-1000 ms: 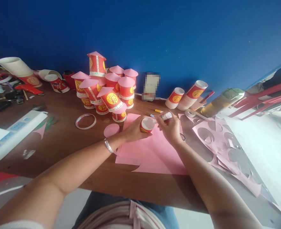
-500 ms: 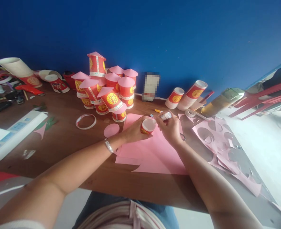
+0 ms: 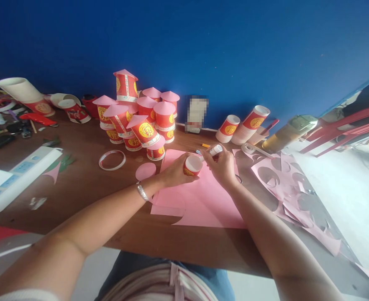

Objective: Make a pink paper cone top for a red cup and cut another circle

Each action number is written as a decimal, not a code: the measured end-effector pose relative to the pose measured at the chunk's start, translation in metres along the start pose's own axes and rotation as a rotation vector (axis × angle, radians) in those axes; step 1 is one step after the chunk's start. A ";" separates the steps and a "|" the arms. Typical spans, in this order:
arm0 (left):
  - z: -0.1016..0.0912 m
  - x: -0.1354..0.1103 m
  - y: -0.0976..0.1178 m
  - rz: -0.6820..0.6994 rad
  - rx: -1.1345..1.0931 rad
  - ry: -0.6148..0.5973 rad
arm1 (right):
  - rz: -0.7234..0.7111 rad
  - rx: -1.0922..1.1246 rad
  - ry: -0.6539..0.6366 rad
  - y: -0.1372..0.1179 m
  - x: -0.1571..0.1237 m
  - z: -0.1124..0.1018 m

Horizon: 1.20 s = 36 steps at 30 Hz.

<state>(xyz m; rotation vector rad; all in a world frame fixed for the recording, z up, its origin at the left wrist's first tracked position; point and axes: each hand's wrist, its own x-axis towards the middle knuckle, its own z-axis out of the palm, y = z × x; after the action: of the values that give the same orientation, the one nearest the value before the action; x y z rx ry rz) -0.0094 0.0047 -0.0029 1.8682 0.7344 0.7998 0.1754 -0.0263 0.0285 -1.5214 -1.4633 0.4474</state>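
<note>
Left hand (image 3: 173, 173) closed around a small red cup (image 3: 193, 165), fingers wrapped on its side wall. Cup held tipped, white open mouth turned up and toward the right hand. It sits at the fingertips, just above the pink sheet (image 3: 203, 205); whether it touches the sheet cannot be told.

Right hand (image 3: 224, 167) gripping a white glue stick (image 3: 215, 150), tilted, lower end at the cup's rim. Both hands nearly touching, cup between them. Contact between stick tip and rim looks likely, but is too small to confirm.

Bracelet (image 3: 142, 191) on the left wrist.

Sheet lies flat on the brown table (image 3: 87, 188), under both hands. Pink disc (image 3: 145, 171) just left of the left hand. Tape ring (image 3: 112, 159) further left, apart from the disc. Pile of red cups with pink cone tops (image 3: 140, 117) behind the hands, near the blue wall. Cut-out pink scraps (image 3: 291, 192) to the right. White power strip (image 3: 21, 171) far left.
</note>
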 end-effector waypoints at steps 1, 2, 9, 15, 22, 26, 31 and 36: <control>0.000 0.000 -0.001 -0.003 0.001 0.001 | 0.008 -0.005 -0.002 0.001 0.001 0.000; 0.000 0.000 -0.002 -0.005 0.004 0.002 | 0.019 -0.013 -0.008 0.001 0.001 0.000; 0.000 -0.001 -0.004 0.007 0.010 -0.004 | 0.094 0.061 -0.033 0.005 0.003 0.001; 0.001 0.000 0.001 -0.016 0.008 -0.010 | 0.041 0.102 -0.048 -0.003 0.003 -0.001; 0.002 0.000 0.001 -0.043 0.012 -0.032 | -0.002 -0.060 -0.051 -0.001 0.009 0.001; 0.001 -0.001 -0.009 0.032 0.023 -0.026 | 0.084 -0.027 -0.110 0.008 0.012 0.001; -0.006 0.000 -0.019 0.046 -0.091 -0.087 | 0.178 0.169 -0.083 0.015 0.012 -0.006; -0.012 -0.001 -0.016 0.095 -0.117 -0.158 | 0.161 0.275 -0.053 0.013 0.011 -0.007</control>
<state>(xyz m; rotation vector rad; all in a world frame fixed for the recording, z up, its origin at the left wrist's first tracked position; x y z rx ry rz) -0.0211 0.0162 -0.0133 1.8463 0.4932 0.7291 0.1908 -0.0171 0.0257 -1.4181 -1.2642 0.7581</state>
